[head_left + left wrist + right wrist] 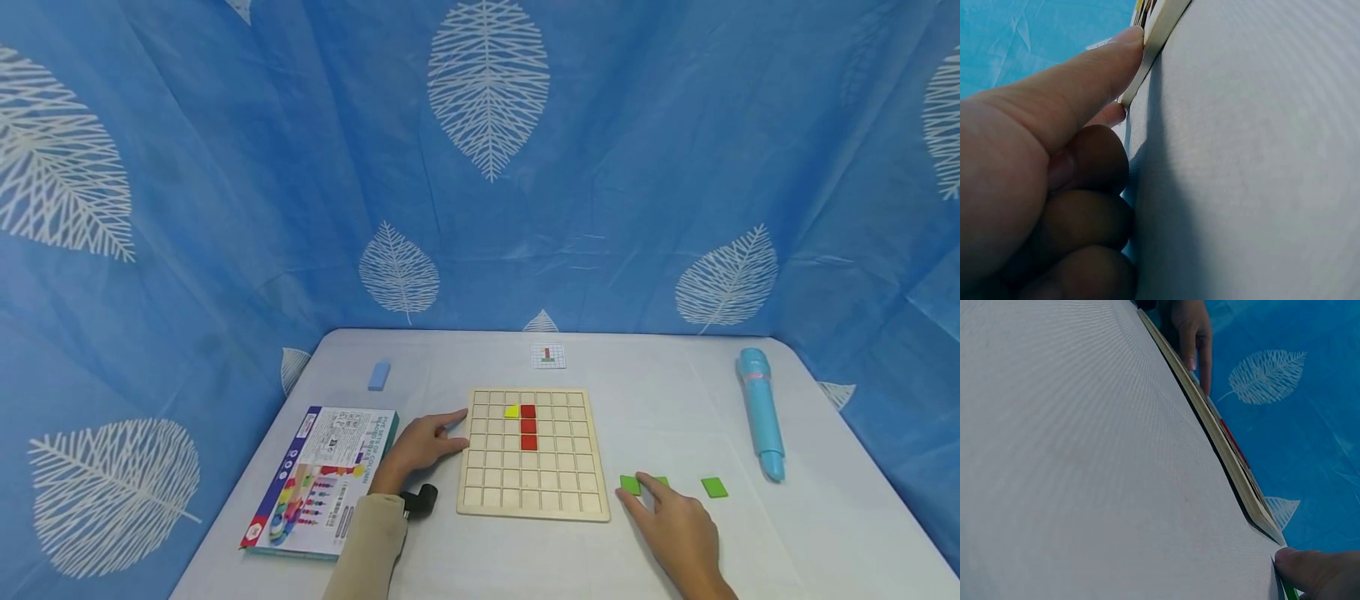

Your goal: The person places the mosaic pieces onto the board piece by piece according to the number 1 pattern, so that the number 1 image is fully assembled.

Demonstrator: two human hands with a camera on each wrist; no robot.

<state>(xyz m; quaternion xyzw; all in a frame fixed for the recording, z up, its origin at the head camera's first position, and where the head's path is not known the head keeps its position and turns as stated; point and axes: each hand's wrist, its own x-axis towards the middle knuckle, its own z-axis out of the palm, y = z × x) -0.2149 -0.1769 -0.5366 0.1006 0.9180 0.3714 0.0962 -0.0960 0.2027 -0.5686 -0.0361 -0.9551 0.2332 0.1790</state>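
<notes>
A wooden grid board lies mid-table, holding a column of three red square tiles with a yellow triangular tile beside the top one. At the board's left edge, my left hand rests its thumb and index finger against the side; its thumb reaches the edge in the left wrist view, the lower fingers bent. My right hand pinches a green square tile between thumb and index finger, right of the board's near corner. Another green tile is partly hidden behind its fingers.
One more green tile lies right of that hand. Behind the board is a small pattern card. A blue microphone-shaped object stands off to the right. On the left are a boxed toy set and a blue block.
</notes>
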